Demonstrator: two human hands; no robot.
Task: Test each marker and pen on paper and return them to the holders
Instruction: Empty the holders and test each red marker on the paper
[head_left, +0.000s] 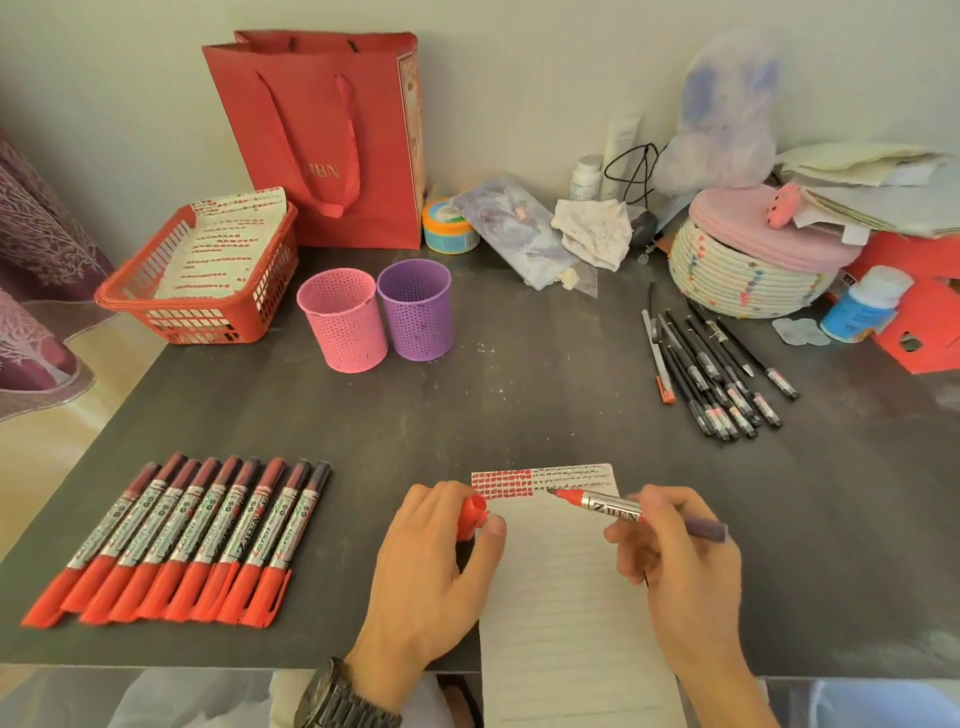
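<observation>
At the lower centre of the frame the paper lies on the tabletop. The left hand rests on its left edge, the grip clamped on a red cap. The right hand has its grip clamped on the marker, with the tip at the marks on the paper's top. Capped markers lie in a row at lower left, pens at right. Farther back, a pink holder and a purple holder stand side by side.
</observation>
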